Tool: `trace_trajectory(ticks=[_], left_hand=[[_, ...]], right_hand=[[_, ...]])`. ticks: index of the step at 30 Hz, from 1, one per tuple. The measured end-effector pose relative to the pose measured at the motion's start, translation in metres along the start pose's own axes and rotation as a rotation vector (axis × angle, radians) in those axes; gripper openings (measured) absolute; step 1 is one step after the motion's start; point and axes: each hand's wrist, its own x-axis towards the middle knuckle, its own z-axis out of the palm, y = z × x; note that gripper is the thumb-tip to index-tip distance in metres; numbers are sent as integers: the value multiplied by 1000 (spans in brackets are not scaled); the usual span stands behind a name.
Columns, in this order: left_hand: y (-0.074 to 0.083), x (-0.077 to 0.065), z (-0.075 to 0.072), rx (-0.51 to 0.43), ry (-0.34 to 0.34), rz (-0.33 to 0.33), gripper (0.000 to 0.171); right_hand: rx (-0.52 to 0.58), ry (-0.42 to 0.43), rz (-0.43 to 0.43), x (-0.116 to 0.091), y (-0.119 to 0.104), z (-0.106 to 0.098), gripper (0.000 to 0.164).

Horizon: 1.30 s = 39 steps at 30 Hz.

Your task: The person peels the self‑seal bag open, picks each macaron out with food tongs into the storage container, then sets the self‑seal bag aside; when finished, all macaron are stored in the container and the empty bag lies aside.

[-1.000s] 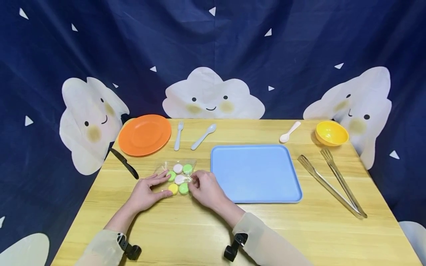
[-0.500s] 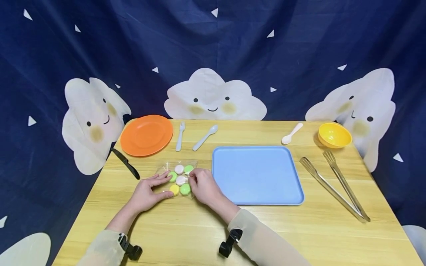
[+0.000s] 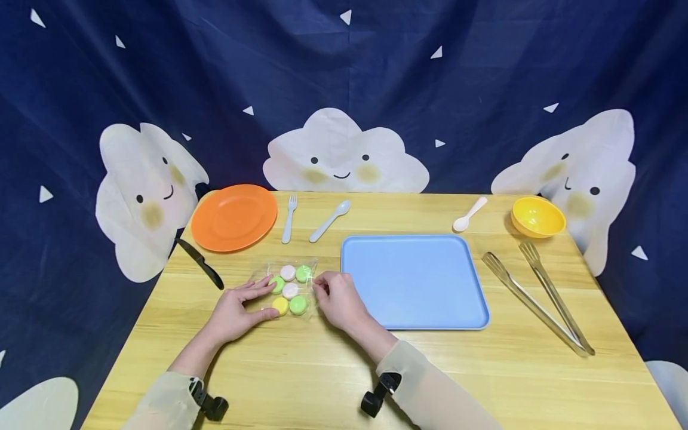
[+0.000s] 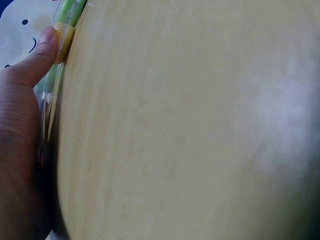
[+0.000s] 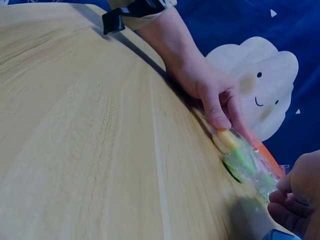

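A clear plastic bag of macarons (image 3: 290, 291) lies flat on the table, with several pink, green and yellow macarons showing through it. My left hand (image 3: 236, 313) rests on the bag's left side. Its thumb presses by the yellow macaron (image 3: 280, 306) and its fairly straight fingers touch a green one (image 3: 276, 285). At the bag's right edge, my right hand (image 3: 338, 300) pinches the plastic between thumb and curled fingers. In the right wrist view, the fingertips of the right hand (image 5: 295, 200) meet the bag's clear edge (image 5: 265, 185).
A blue tray (image 3: 414, 283) lies just right of the bag. Behind are an orange plate (image 3: 234, 218), a fork (image 3: 289, 220) and a spoon (image 3: 329, 222). A black knife (image 3: 199, 263) lies left. Right are a pink spoon (image 3: 469, 215), a yellow bowl (image 3: 537, 218) and metal tongs (image 3: 540, 298).
My right hand has shifted right, from over the bag's right-hand macarons to its edge, uncovering the green ones. My left hand has stayed in place on the bag.
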Motion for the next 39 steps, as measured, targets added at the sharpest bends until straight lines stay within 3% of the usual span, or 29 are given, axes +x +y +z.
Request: trace_trajectory(ticks=[7, 19, 39], left_hand=[[2, 2, 0, -5, -6, 2, 63], [1, 4, 4, -1, -7, 31, 63], [0, 0, 0, -3, -2, 9, 63]], right_hand=[[14, 8, -31, 6, 3, 0, 8], [11, -26, -5, 24, 5, 8, 5], [18, 0, 49, 24, 7, 1, 7]])
